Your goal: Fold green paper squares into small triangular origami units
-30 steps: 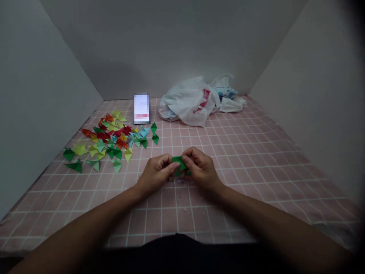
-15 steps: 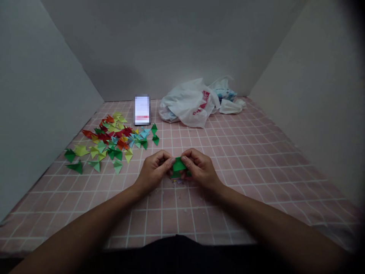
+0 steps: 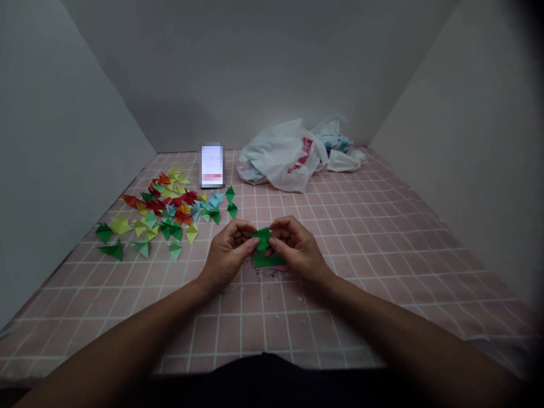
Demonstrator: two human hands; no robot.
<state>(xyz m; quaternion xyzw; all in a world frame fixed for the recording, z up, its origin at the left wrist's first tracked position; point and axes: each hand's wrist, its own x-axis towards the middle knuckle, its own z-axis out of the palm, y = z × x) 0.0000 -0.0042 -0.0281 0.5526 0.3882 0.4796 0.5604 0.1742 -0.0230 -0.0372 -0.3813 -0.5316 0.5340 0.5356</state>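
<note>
A small piece of green folding paper (image 3: 262, 234) is pinched between my two hands, tilted, with creases showing in it. My left hand (image 3: 234, 246) grips its left side between thumb and fingers. At its right side, my right hand (image 3: 295, 245) is closed with the thumb against the paper. Just below lies a stack of coloured paper squares (image 3: 268, 262), a green sheet on top and pink and lilac edges showing underneath. My right fingers partly cover the stack.
Many folded paper pieces (image 3: 170, 207) in red, orange, yellow, green and blue spread over the left side. Behind them stands a lit phone (image 3: 212, 165). A white plastic bag (image 3: 276, 156) and a smaller bundle (image 3: 338, 144) sit by the back wall. Small scraps dot the checked cloth (image 3: 255, 328).
The green paper has turned from lying level to tilted, and looks narrower between my hands. My right hand has shifted slightly up, and more of the stack below shows.
</note>
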